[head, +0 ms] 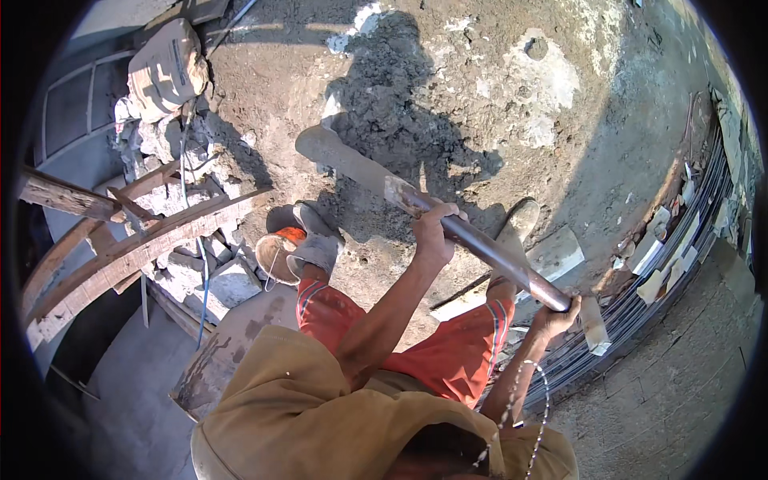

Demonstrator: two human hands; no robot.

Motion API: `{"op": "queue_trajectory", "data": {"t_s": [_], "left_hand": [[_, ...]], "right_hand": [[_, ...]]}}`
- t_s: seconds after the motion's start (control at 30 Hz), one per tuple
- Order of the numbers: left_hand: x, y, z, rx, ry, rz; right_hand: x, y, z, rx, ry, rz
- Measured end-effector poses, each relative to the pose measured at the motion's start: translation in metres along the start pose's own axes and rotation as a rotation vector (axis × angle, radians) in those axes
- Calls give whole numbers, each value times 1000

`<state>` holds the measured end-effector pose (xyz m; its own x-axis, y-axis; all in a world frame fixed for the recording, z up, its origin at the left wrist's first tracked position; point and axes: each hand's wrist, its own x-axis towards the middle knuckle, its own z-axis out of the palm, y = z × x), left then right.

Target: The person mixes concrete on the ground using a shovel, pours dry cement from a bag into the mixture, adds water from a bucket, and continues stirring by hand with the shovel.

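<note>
A long pole-like tool [492, 249] runs slantwise across the view. Its far end is broad and rounded, close over rough grey ground; whether it is a shovel blade I cannot tell. My left hand [435, 234] grips the shaft near its middle. Around the near end of the shaft, to the right, closes my right hand [557, 321]. Beyond the tool lies a lumpy grey patch of mortar or soil [390, 96], largely covered by shadow. My left boot [318, 240] and right boot [521, 223] stand on either side of the shaft.
A bucket [273, 259] with orange on its inside stands beside my left boot. Broken masonry [225, 282] lies left, with a filled sack [165, 72] on top and a wooden frame [150, 243] across it. Long thin bars [636, 306] line the right side. A cable [204, 282] hangs over the rubble.
</note>
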<state>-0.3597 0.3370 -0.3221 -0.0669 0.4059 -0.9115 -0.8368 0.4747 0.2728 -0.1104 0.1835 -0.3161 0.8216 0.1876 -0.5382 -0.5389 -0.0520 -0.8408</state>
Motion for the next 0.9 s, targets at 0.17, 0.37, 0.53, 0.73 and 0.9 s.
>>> {"op": "queue_trajectory", "data": {"t_s": [0.17, 0.37, 0.53, 0.73, 0.9], "left_hand": [[-35, 21, 13, 296, -141, 353], [-24, 143, 98, 509, -499, 538], [132, 179, 176, 842, -401, 643], [221, 113, 25, 1168, 9, 438], [87, 103, -24, 1071, 145, 164]], "right_hand": [[-17, 104, -24, -535, 3, 63], [-81, 120, 90, -774, -982, -231], [-89, 178, 197, -1088, -963, -72], [-156, 221, 79, -1319, -863, 358], [-224, 156, 1, -1283, -910, 392]]}}
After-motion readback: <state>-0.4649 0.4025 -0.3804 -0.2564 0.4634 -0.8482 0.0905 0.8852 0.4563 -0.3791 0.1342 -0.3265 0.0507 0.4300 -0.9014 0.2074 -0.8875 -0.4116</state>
